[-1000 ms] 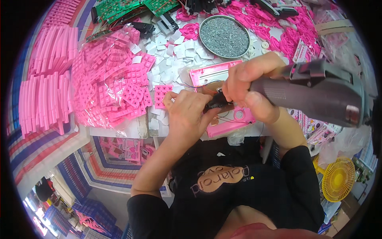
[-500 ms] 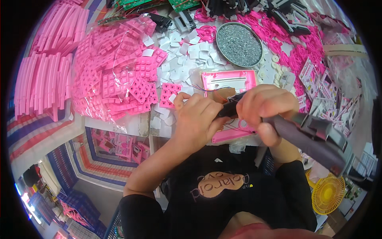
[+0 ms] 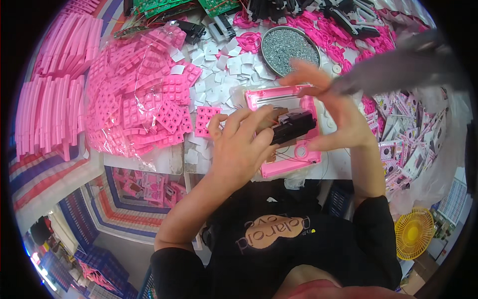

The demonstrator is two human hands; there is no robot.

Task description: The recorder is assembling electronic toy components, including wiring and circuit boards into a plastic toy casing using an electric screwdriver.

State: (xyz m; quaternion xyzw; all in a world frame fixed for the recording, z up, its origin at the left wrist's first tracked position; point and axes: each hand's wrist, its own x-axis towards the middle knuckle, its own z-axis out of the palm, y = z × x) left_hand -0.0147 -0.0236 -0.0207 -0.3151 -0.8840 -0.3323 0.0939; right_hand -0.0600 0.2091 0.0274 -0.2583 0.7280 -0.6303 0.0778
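My left hand (image 3: 241,144) is closed on a black plastic mechanism (image 3: 295,127), a long block tilted above a pink plastic casing (image 3: 291,168). Thin wires run between the block and the casing. To the right, my right hand (image 3: 343,119) is open, its thumb and fingers spread beside the casing. A dark powered screwdriver (image 3: 398,67) hangs blurred past my right fingertips, pointing toward them; it appears out of my grip. Part of the casing's inside is hidden by the block and my left hand.
A round tin of small metal screws (image 3: 291,50) stands behind the casing. Left are a bag of pink keypads (image 3: 139,94) and stacked pink panels (image 3: 50,112). White paper squares (image 3: 214,74) lie scattered. Pink rings, black parts and printed cards (image 3: 408,129) fill the right side.
My right hand has let go of the screwdriver and spread its fingers. The screwdriver has swung up and to the right. My left hand still holds the black mechanism, now more exposed.
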